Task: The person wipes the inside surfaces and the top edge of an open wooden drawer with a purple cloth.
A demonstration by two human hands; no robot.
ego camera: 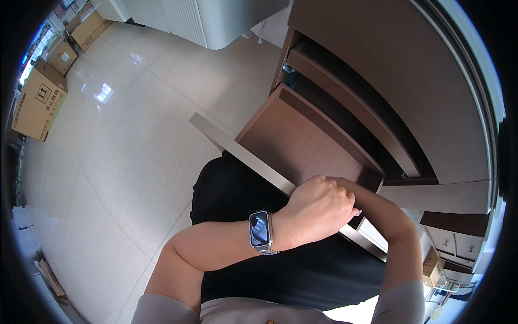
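A wooden drawer (307, 141) stands pulled out from a brown cabinet (380, 52), its light front panel (259, 162) towards me. My left hand (319, 206), with a smartwatch (260, 229) on the wrist, lies over the drawer's near right part. Its fingers curl down, and whether they hold anything is hidden. The right forearm reaches in from the right and crosses behind it. Most of my right hand (334, 180) is covered by the left, so its fingers cannot be made out. The visible drawer bottom is bare wood.
Another drawer (352, 105) is partly out further back in the cabinet. Cardboard boxes (42, 101) stand on the tiled floor (133, 141) at the far left. A pale appliance or cabinet (186, 20) is at the top. White drawers (453, 243) and a carton (433, 265) are at the lower right.
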